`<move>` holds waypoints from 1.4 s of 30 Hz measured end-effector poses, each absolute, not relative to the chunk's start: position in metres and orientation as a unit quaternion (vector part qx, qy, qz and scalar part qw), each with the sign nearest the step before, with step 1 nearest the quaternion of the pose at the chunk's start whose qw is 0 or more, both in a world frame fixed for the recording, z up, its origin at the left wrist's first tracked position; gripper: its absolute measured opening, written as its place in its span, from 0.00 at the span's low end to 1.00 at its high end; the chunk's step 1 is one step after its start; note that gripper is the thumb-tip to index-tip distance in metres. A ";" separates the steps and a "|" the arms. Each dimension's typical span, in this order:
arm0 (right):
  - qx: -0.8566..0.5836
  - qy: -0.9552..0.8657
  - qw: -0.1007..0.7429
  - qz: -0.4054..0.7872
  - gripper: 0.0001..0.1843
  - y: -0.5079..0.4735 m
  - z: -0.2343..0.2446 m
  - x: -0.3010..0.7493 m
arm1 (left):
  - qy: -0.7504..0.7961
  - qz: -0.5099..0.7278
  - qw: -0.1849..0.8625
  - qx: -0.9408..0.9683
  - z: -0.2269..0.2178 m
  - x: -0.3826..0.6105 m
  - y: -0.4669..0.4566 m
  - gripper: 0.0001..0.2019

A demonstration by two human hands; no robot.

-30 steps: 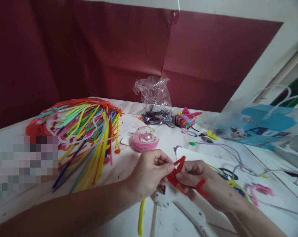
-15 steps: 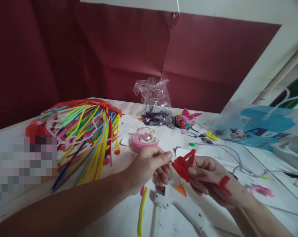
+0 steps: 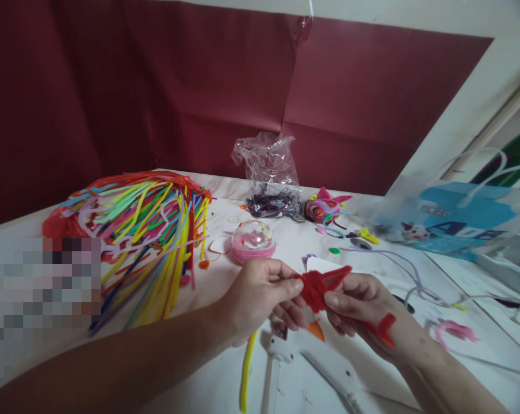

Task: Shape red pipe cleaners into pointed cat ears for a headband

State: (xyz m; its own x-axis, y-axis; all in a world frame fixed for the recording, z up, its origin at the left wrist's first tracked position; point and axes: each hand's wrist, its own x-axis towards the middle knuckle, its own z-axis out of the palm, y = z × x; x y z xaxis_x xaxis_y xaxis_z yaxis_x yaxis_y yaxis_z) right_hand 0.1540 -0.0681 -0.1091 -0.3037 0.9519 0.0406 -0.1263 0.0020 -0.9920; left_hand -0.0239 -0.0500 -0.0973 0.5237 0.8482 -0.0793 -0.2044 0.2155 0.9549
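Note:
A fuzzy red pipe-cleaner shape is held between my two hands in the middle of the view. My left hand pinches its left edge between thumb and fingertips. My right hand grips its right side, with the thumb pressed on the front. A pointed red loop stands up at its upper right, and a forked red end sticks out over my right wrist. Just below my hands are an orange scrap, a yellow pipe cleaner and a white plastic tool with small screws.
Many coloured pipe cleaners lie heaped at the left. A clear dome with a pink base, a clear plastic bag with dark strands and a colourful pink-eared figure stand farther back. At the right is a blue-printed bag.
My left hand has moved right and now pinches the red shape, which it was just short of before. My right hand has turned the shape a little, so its pointed loop leans farther right.

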 end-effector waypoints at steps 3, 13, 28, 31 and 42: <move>-0.381 -0.544 0.450 0.597 0.13 -0.069 -0.110 0.153 | 0.328 0.389 0.712 0.484 -0.097 -0.022 -0.051 0.05; -0.443 -0.584 0.421 0.535 0.16 -0.068 -0.107 0.149 | 0.378 0.378 0.678 0.504 -0.095 -0.021 -0.054 0.05; -0.342 -0.544 0.427 0.636 0.14 -0.069 -0.112 0.143 | 0.376 0.428 0.643 0.512 -0.096 -0.021 -0.054 0.05; -0.343 -0.574 0.414 0.618 0.14 -0.069 -0.115 0.143 | 0.400 0.404 0.640 0.517 -0.097 -0.021 -0.056 0.03; -0.422 -0.582 0.425 0.550 0.15 -0.075 -0.109 0.136 | 0.429 0.406 0.569 0.572 -0.102 -0.023 -0.051 0.03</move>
